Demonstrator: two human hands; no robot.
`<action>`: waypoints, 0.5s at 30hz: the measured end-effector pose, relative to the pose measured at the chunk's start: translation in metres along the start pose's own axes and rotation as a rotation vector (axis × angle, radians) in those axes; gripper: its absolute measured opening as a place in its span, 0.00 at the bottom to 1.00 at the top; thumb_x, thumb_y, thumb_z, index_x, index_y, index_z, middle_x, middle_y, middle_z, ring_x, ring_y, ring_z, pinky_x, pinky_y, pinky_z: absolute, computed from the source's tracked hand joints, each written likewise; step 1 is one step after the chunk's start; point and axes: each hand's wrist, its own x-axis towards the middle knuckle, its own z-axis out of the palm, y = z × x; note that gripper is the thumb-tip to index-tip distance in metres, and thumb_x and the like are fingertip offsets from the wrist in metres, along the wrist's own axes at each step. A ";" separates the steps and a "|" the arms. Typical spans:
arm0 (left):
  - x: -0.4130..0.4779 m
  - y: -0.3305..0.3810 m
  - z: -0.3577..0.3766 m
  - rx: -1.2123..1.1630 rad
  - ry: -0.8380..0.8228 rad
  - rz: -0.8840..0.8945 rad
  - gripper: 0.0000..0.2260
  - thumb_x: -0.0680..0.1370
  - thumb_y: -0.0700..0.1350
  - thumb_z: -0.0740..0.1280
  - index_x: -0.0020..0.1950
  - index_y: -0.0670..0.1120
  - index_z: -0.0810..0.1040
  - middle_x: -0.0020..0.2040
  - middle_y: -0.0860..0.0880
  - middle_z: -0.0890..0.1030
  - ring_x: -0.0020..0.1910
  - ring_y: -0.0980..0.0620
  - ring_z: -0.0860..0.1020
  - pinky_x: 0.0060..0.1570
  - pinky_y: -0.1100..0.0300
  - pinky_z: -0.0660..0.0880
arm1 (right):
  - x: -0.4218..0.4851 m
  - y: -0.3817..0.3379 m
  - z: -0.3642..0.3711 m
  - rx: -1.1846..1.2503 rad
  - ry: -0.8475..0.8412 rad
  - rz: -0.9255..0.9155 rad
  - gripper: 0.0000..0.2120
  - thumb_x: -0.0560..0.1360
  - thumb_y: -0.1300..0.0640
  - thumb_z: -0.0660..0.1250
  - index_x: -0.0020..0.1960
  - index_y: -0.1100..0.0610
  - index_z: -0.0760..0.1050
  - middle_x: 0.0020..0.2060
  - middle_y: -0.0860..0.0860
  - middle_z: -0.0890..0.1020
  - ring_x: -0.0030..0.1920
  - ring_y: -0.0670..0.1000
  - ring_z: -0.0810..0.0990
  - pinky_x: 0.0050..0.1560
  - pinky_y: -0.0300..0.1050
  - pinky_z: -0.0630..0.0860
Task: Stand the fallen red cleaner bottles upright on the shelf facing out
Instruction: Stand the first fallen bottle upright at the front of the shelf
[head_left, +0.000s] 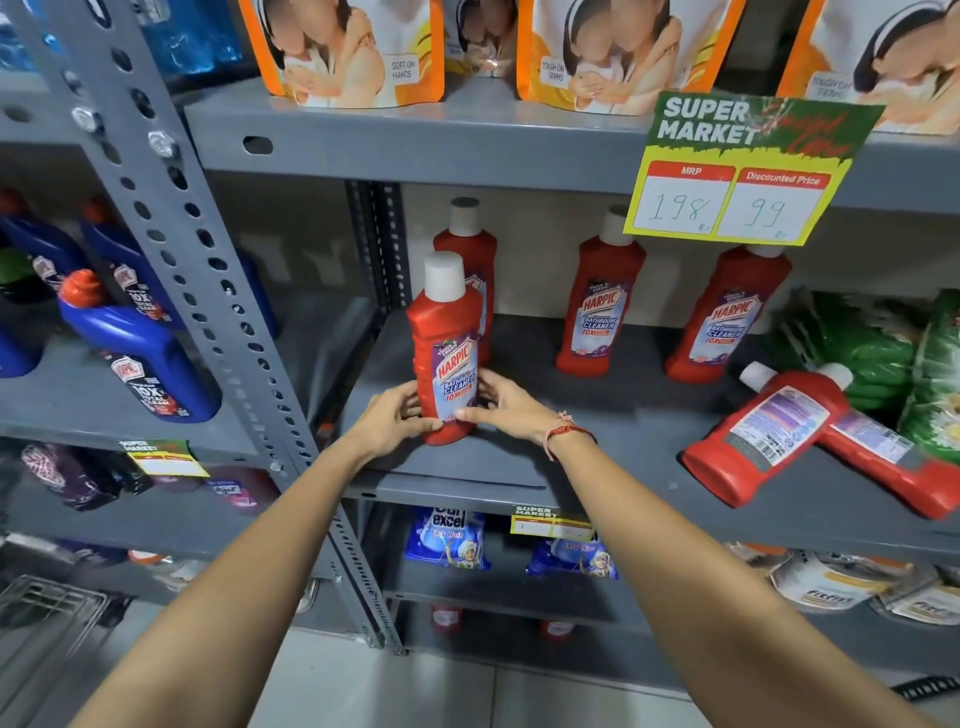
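Note:
A red cleaner bottle (448, 343) with a white cap stands upright near the front left of the grey shelf (613, 457), label facing out. My left hand (397, 415) and my right hand (506, 402) grip its base from both sides. Directly behind it stands a second red bottle (470, 249). Two more upright bottles (600, 306) (727, 317) stand at the back with labels facing out. At the right, two red bottles (763, 431) (893, 462) lie on their sides, one across the other, back labels up.
Green packets (872, 348) fill the shelf's right end. A yellow price sign (737, 171) hangs from the shelf above, which holds orange pouches (353, 47). Blue bottles (140, 353) stand in the left bay behind a perforated upright post (208, 270). Blue detergent packs (447, 538) sit below.

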 end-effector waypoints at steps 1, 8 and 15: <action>0.001 0.001 -0.002 0.026 -0.010 -0.003 0.24 0.70 0.34 0.71 0.65 0.41 0.70 0.58 0.47 0.78 0.56 0.52 0.77 0.53 0.70 0.74 | 0.002 0.003 0.005 0.015 0.022 0.011 0.33 0.71 0.58 0.72 0.71 0.56 0.60 0.69 0.56 0.70 0.68 0.53 0.70 0.70 0.50 0.66; -0.001 -0.006 -0.002 0.105 0.195 -0.018 0.21 0.70 0.38 0.72 0.61 0.38 0.74 0.52 0.44 0.81 0.47 0.52 0.81 0.43 0.75 0.75 | 0.003 0.014 0.027 -0.071 0.324 -0.050 0.25 0.69 0.57 0.74 0.63 0.60 0.68 0.59 0.59 0.79 0.56 0.55 0.78 0.54 0.43 0.75; -0.003 0.000 -0.003 0.067 0.072 -0.054 0.25 0.71 0.37 0.71 0.66 0.37 0.70 0.63 0.40 0.77 0.60 0.46 0.77 0.64 0.51 0.72 | 0.000 0.018 0.036 -0.158 0.420 -0.078 0.24 0.69 0.53 0.74 0.59 0.63 0.73 0.56 0.61 0.78 0.53 0.56 0.79 0.52 0.42 0.76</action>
